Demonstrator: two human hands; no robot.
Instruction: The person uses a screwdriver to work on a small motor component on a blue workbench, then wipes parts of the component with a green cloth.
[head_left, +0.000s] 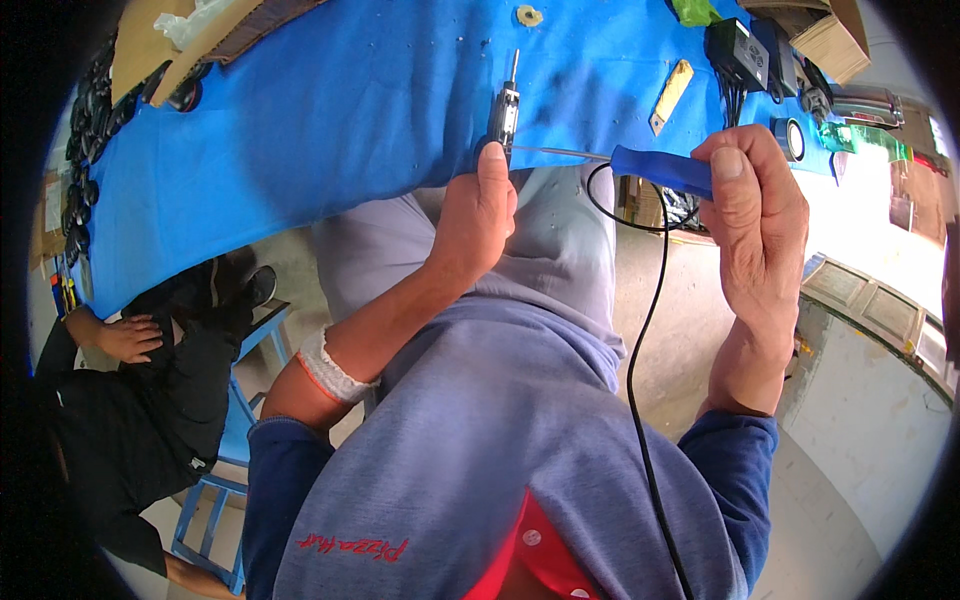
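Free room lay on the blue counter (320, 135) left of the left hand (475, 215). The screwdriver (655, 168) barred the gap to the right hand (755, 215), a cable (664, 228) looping beside it. Beyond, a scraper (671, 95), black box (735, 55) and tape roll (789, 139) obstructed the right side.

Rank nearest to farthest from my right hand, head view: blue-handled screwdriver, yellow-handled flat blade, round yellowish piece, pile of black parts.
1. Blue-handled screwdriver, in your right hand.
2. Yellow-handled flat blade, right.
3. Round yellowish piece, top.
4. Pile of black parts, left.
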